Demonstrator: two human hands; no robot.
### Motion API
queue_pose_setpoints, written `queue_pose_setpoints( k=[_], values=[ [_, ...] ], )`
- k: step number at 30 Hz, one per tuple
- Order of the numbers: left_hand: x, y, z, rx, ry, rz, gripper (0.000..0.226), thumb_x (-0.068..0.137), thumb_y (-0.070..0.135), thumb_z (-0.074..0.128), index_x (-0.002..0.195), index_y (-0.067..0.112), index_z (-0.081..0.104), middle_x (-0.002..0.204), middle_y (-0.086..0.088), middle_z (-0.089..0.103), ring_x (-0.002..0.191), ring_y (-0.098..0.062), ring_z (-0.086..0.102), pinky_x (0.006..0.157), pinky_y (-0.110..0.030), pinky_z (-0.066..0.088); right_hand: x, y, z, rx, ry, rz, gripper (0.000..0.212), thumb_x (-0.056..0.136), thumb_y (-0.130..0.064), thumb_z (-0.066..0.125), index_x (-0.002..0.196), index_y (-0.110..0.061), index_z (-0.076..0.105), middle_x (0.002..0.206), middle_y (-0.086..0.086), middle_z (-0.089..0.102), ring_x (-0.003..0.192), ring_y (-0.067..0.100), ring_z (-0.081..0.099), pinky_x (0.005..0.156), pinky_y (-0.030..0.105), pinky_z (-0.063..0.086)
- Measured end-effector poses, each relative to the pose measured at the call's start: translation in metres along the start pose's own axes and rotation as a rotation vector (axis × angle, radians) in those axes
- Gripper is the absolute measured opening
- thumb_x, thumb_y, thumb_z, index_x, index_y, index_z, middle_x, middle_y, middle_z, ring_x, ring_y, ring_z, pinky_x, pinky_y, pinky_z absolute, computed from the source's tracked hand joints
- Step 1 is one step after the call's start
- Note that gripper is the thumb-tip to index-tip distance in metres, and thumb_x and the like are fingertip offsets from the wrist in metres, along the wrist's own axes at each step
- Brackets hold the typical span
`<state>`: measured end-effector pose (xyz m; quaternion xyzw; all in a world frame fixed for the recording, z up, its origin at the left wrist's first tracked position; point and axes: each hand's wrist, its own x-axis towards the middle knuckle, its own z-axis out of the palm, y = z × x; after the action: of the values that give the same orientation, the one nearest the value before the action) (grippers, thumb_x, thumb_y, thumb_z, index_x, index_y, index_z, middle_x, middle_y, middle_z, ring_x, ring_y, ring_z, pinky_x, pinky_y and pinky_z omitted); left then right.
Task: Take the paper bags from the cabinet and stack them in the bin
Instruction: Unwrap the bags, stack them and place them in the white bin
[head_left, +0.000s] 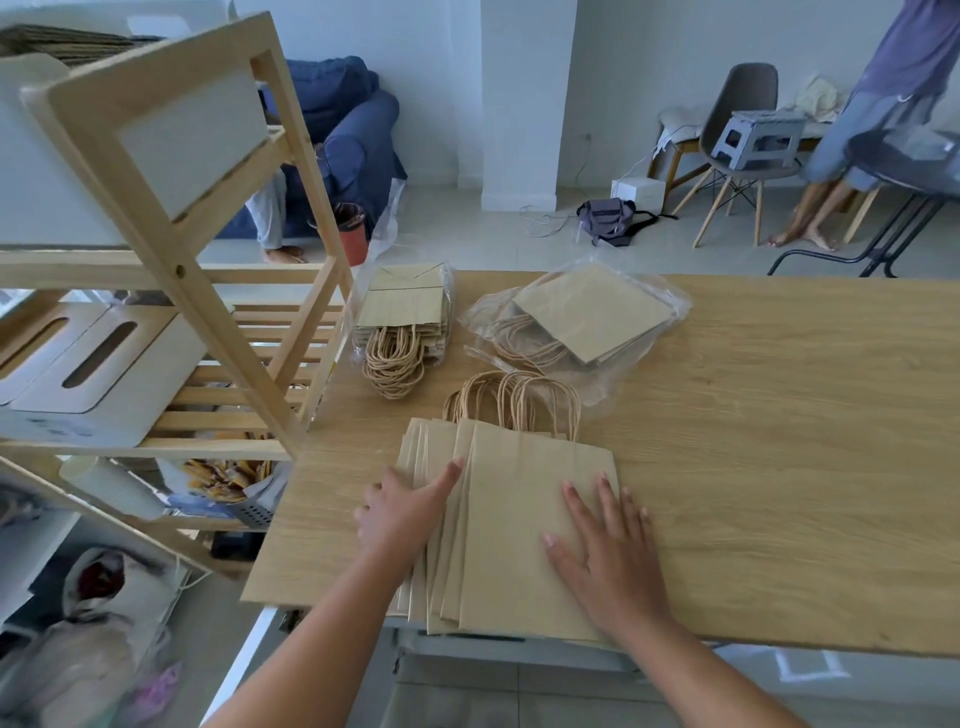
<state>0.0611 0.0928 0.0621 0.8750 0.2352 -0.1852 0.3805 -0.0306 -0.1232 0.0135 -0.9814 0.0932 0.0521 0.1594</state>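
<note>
Bags (519, 493) fanned lower centre on worktop (779, 441); right grip (605, 551) spread flat on top; left grip (400, 512) fingers straight, seemingly touching their edge.

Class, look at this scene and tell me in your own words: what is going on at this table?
A person works at a wooden table, both hands on a fanned pile of flat paper bags at its near edge. The left hand touches the pile's left side; the right hand lies flat on the top bag. Two plastic-wrapped bundles of more bags lie farther back. A wooden shelf unit stands to the left.
</note>
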Motion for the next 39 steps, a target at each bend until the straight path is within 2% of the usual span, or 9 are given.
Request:
queue_pose_setpoints(
  k=[6, 10, 13, 15, 17, 22, 32, 37, 39],
  values=[
    [0.006, 0.001, -0.016, -0.267, -0.051, -0.026, 0.127, 0.041, 0.082, 0.076, 0.137, 0.008, 0.038, 0.134, -0.011, 0.049, 0.117, -0.033, 0.055, 0.097, -0.052, 0.05, 0.002, -0.037, -0.002, 0.072, -0.038, -0.054, 0.077, 0.082, -0.079, 0.02, 0.151, -0.05, 0.001, 0.164, -0.005, -0.014, 0.149, 0.031, -0.011, 0.12, 0.045, 0.012],
    [0.002, -0.003, -0.018, -0.39, -0.079, -0.028, 0.088, 0.054, 0.05, 0.092, 0.116, 0.009, 0.046, 0.11, -0.011, 0.062, 0.091, -0.026, 0.065, 0.074, -0.041, 0.059, 0.007, -0.063, -0.005, 0.095, -0.049, -0.169, 0.081, 0.082, -0.08, 0.032, 0.151, -0.048, 0.005, 0.163, -0.009, -0.017, 0.15, 0.026, -0.01, 0.115, 0.044, 0.027],
    [-0.004, -0.011, -0.021, -0.459, -0.027, 0.006, 0.064, 0.063, 0.039, 0.091, 0.108, 0.009, 0.058, 0.095, -0.006, 0.068, 0.078, -0.019, 0.067, 0.055, -0.028, 0.052, 0.012, -0.07, -0.007, 0.491, 0.082, 0.042, 0.095, 0.079, -0.065, 0.063, 0.154, -0.032, 0.015, 0.164, 0.0, -0.001, 0.15, 0.017, 0.002, 0.117, 0.035, 0.02],
    [-0.007, -0.017, -0.024, -0.555, -0.053, 0.034, 0.053, 0.064, 0.035, 0.091, 0.105, 0.012, 0.065, 0.09, -0.004, 0.074, 0.077, -0.02, 0.072, 0.06, -0.03, 0.057, 0.021, -0.066, -0.006, 0.718, 0.068, 0.243, 0.105, 0.074, -0.061, 0.072, 0.154, -0.021, 0.018, 0.16, 0.009, 0.019, 0.147, 0.023, 0.018, 0.119, 0.039, 0.022],
    [-0.013, -0.02, -0.029, -0.654, -0.082, 0.051, 0.046, 0.065, 0.029, 0.091, 0.102, 0.015, 0.067, 0.089, -0.004, 0.076, 0.077, -0.021, 0.075, 0.065, -0.035, 0.061, 0.028, -0.065, -0.007, 0.783, -0.038, 0.278, 0.11, 0.063, -0.071, 0.073, 0.151, -0.024, 0.026, 0.149, 0.008, 0.04, 0.134, 0.025, 0.042, 0.11, 0.046, 0.039],
    [-0.02, -0.008, -0.048, -0.775, -0.112, 0.188, 0.046, 0.069, 0.02, 0.089, 0.108, 0.017, 0.064, 0.095, -0.005, 0.077, 0.082, -0.02, 0.075, 0.07, -0.038, 0.062, 0.042, -0.071, -0.033, 1.108, -0.135, 0.222, 0.069, 0.069, -0.047, 0.084, 0.125, -0.028, 0.049, 0.111, -0.006, 0.068, 0.095, 0.013, 0.068, 0.082, 0.036, 0.058],
    [-0.009, 0.037, -0.084, -0.711, -0.097, 0.54, 0.069, 0.058, 0.014, 0.091, 0.117, 0.021, 0.056, 0.104, 0.001, 0.074, 0.094, -0.01, 0.071, 0.075, -0.025, 0.058, 0.078, -0.074, -0.089, 1.182, -0.015, -0.046, 0.059, 0.072, -0.023, 0.084, 0.118, -0.031, 0.048, 0.111, -0.01, 0.068, 0.101, 0.003, 0.065, 0.08, 0.022, 0.052],
    [0.0, 0.033, -0.086, -0.55, -0.064, 0.625, 0.087, 0.056, 0.017, 0.094, 0.129, 0.029, 0.046, 0.115, 0.003, 0.067, 0.105, -0.007, 0.066, 0.098, -0.037, 0.053, 0.076, -0.068, -0.097, 1.127, -0.018, -0.109, 0.069, 0.07, -0.02, 0.086, 0.124, -0.034, 0.046, 0.11, -0.015, 0.067, 0.09, -0.011, 0.063, 0.071, 0.01, 0.05],
    [0.003, 0.028, -0.086, -0.461, -0.027, 0.626, 0.107, 0.051, 0.034, 0.096, 0.139, 0.032, 0.036, 0.131, 0.002, 0.058, 0.12, -0.012, 0.057, 0.106, -0.039, 0.046, 0.076, -0.067, -0.096, 1.118, -0.029, -0.12, 0.068, 0.07, -0.019, 0.086, 0.122, -0.038, 0.046, 0.11, -0.016, 0.067, 0.091, -0.012, 0.063, 0.071, 0.008, 0.049]
  ],
)
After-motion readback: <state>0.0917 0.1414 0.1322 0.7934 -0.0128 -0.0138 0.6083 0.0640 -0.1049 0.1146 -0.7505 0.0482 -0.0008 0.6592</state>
